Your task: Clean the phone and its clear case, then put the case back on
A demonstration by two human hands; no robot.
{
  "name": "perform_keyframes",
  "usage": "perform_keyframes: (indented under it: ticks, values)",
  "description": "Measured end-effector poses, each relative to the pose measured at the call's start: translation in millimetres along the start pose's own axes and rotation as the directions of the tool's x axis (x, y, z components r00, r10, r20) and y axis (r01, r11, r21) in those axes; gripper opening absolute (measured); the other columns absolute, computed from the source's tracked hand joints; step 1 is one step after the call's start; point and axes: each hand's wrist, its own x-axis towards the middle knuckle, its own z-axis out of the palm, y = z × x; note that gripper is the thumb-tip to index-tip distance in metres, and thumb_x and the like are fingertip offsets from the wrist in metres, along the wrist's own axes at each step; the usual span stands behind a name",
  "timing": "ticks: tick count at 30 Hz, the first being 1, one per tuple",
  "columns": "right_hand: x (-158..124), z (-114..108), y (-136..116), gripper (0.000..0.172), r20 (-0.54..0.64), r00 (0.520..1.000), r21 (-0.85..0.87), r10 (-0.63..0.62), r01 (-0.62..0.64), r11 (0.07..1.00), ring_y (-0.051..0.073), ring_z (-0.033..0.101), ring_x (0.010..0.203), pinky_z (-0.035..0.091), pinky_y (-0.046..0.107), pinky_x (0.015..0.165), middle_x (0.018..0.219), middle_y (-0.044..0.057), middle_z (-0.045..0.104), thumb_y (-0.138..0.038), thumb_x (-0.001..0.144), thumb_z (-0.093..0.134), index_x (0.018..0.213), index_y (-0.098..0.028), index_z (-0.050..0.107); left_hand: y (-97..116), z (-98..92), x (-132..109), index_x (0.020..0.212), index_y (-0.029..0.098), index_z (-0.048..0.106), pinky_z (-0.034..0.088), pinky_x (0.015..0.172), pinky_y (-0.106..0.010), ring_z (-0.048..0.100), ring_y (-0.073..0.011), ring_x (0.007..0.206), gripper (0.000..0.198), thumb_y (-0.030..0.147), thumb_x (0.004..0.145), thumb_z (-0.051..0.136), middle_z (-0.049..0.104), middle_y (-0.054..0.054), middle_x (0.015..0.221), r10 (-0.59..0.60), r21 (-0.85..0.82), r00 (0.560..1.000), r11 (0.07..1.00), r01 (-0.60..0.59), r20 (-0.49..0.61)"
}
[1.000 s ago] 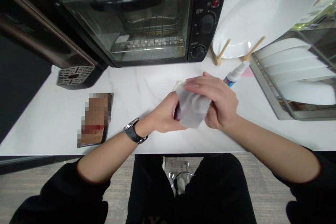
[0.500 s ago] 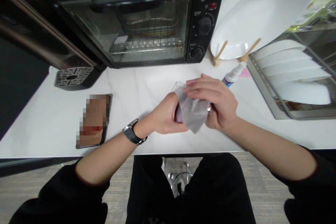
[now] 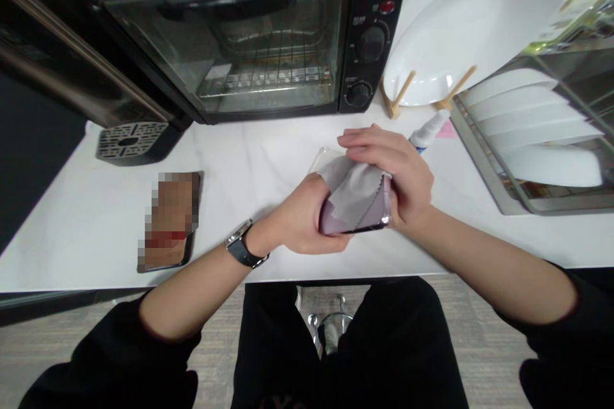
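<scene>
Over the counter, my left hand (image 3: 307, 216) grips a purple phone-like object (image 3: 338, 222) by its left side, thumb along the near edge. A grey cloth (image 3: 357, 188) with a zigzag edge lies over its surface. My right hand (image 3: 400, 169) is closed around the cloth and the object's right side, its fingers bent over the top. A clear flat item (image 3: 326, 154), perhaps a case, shows partly behind the cloth. Just beyond my right hand is a white spray bottle (image 3: 430, 132), partly hidden by that hand.
A phone with a blurred screen (image 3: 170, 220) lies on the white counter (image 3: 240, 172) at left. Behind stand a black toaster oven (image 3: 371, 45) and a machine's drip tray (image 3: 132, 140). White plates (image 3: 470, 32) and a rack of dishes (image 3: 503, 209) are at right.
The cloth has shifted up and left, uncovering more of the purple object's near side and right corner. My left hand has dropped slightly toward the counter's front edge.
</scene>
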Motion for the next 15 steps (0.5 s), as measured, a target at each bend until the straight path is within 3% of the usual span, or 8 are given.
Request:
perform_keyframes:
  ticks: [6, 9, 12, 15]
  values:
    - [-1.7, 3.5, 0.3, 0.042, -0.034, 0.998, -0.033, 0.061, -0.062, 0.998, 0.027, 0.078, 0.126, 0.063, 0.053, 0.112, 0.131, 0.006, 0.081, -0.037, 0.111, 0.037, 0.138, -0.028, 0.067, 1.2, -0.6, 0.4, 0.097, 0.022, 0.052, 0.045, 0.065, -0.030, 0.044, -0.0121, 0.069, 0.034, 0.027, 0.072, 0.075, 0.055, 0.004, 0.082, -0.004, 0.033, 1.000, 0.999, 0.004, -0.009]
    - [-4.0, -0.1, -3.3, 0.041, -0.023, 1.000, -0.095, 0.001, -0.003, 0.996, 0.026, 0.080, 0.121, 0.066, 0.054, 0.108, 0.126, 0.004, 0.083, -0.036, 0.111, 0.036, 0.138, -0.029, 0.067, -5.3, 0.8, 0.2, 0.091, 0.023, 0.054, 0.044, 0.063, -0.030, 0.045, -0.0130, 0.067, 0.032, 0.028, 0.071, 0.078, 0.056, 0.004, 0.078, -0.019, 0.059, 1.000, 0.998, 0.019, -0.002]
    - [-8.9, -7.1, -8.8, 0.041, 0.074, 0.993, -0.171, -0.087, 0.099, 0.980, 0.025, 0.083, 0.112, 0.069, 0.055, 0.104, 0.117, 0.002, 0.085, -0.038, 0.112, 0.035, 0.133, -0.032, 0.070, -10.9, 2.5, 2.5, 0.096, 0.022, 0.063, 0.057, 0.082, -0.039, 0.064, -0.0209, 0.083, 0.031, 0.035, 0.075, 0.081, 0.068, -0.002, 0.089, 0.019, 0.012, 1.000, 1.000, -0.019, 0.011]
    - [-13.5, -10.6, -11.9, 0.040, 0.126, 0.982, -0.173, -0.142, 0.163, 0.971, 0.026, 0.084, 0.109, 0.070, 0.053, 0.103, 0.113, 0.002, 0.086, -0.039, 0.111, 0.040, 0.134, -0.033, 0.073, -12.8, 3.1, 5.0, 0.098, 0.021, 0.068, 0.058, 0.102, -0.051, 0.071, -0.0288, 0.101, 0.024, 0.035, 0.080, 0.078, 0.071, -0.006, 0.095, 0.056, -0.050, 0.998, 0.997, -0.054, 0.034]
